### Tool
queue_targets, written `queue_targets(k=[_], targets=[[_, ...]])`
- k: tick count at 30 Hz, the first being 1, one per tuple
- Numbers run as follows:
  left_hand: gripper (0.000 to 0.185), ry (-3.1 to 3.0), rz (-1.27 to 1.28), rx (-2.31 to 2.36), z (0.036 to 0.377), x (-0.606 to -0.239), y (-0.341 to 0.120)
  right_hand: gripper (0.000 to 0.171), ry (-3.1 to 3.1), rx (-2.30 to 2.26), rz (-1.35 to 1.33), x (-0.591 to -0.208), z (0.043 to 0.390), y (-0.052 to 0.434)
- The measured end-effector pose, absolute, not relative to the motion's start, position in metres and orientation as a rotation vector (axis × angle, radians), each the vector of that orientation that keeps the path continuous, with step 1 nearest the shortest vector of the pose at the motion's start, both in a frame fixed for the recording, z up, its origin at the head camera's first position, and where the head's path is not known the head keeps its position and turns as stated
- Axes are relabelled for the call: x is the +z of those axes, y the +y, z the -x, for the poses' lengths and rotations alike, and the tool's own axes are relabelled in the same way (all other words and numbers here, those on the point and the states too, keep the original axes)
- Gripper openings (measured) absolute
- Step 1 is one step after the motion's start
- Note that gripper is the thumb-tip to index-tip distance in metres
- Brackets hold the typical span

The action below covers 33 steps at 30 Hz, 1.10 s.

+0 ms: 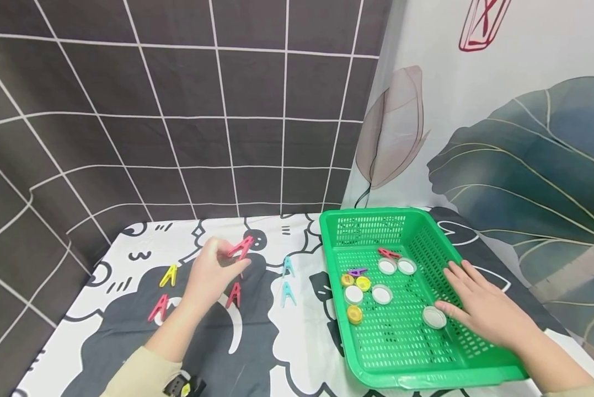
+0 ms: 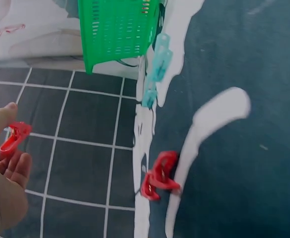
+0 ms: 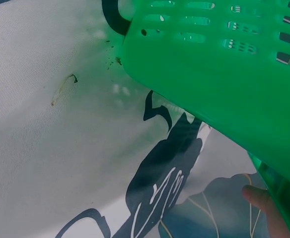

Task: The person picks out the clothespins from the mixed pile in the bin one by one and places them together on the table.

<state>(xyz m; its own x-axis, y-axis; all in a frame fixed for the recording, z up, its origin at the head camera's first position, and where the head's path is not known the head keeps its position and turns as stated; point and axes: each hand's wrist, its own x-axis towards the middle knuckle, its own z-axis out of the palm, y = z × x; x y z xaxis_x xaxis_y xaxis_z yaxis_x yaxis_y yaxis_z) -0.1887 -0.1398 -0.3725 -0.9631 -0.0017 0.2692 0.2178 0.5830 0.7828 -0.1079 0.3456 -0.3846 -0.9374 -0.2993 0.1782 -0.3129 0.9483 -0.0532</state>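
My left hand (image 1: 213, 271) pinches a red clothespin (image 1: 243, 246) between thumb and fingers above the patterned cloth. The left wrist view shows this clothespin (image 2: 17, 136) at the fingertips. Below the hand lies another red clothespin (image 1: 234, 295), with two light blue clothespins (image 1: 288, 294) to its right. A yellow clothespin (image 1: 169, 275) and a further red clothespin (image 1: 159, 307) lie left of the forearm. My right hand (image 1: 490, 309) rests at the right rim of a green basket (image 1: 333, 314), fingers straight and thumb toward the inside.
Inside the basket are several white lids (image 1: 382, 294), several yellow lids (image 1: 363, 283), a purple clothespin (image 1: 358, 272) and a red clothespin (image 1: 389, 253). A dark tiled-pattern curtain (image 1: 252, 138) hangs behind the cloth-covered table (image 1: 297, 347).
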Motion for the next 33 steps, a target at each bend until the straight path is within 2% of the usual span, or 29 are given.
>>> queue_targets(k=[11,20,26,33], targets=[[0.042,-2.612,0.007,-1.294,0.165,-0.382,-0.176,0.074,-2.952,0.113,-0.473,-0.386,0.109,0.346],[0.031,-2.593,-0.059,-1.166,0.15,-0.396,-0.209,0.074,-2.905,0.091,-0.508,-0.388,0.111,0.351],[0.039,-2.624,-0.164,-1.122,0.142,-0.399,-0.224,0.074,-2.915,0.092,-0.512,-0.39,0.113,0.353],[0.043,-2.609,-0.112,-1.029,0.133,-0.404,-0.246,0.074,-2.924,0.088,-0.508,-0.392,0.113,0.353]])
